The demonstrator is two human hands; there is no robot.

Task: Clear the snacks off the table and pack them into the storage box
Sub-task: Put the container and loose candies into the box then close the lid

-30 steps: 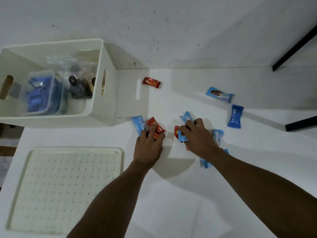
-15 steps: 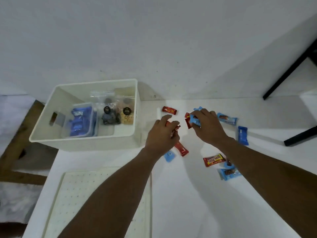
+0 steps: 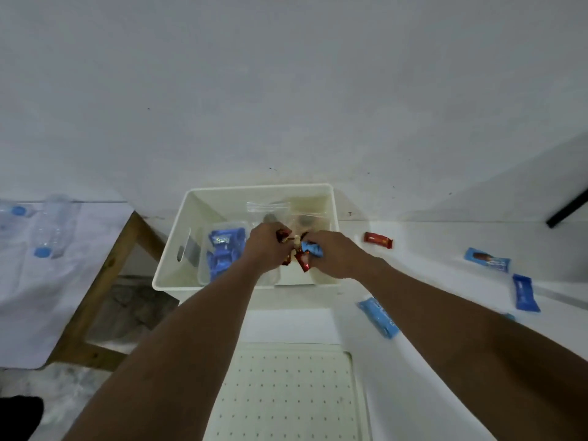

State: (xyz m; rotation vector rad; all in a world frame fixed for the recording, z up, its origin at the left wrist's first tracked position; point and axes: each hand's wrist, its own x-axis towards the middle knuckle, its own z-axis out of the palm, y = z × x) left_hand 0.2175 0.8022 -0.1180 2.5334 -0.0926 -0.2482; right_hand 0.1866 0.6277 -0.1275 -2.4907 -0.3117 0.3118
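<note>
Several snacks inside curled fingers — over storage box

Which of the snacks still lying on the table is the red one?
The bar lying closest to the box, just off its right wall. The others lying loose are all blue.

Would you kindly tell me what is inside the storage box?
A clear tub of blue packets and clear bags at the back. The left hand and right hand, gripping red and blue snacks, cover the middle.
</note>
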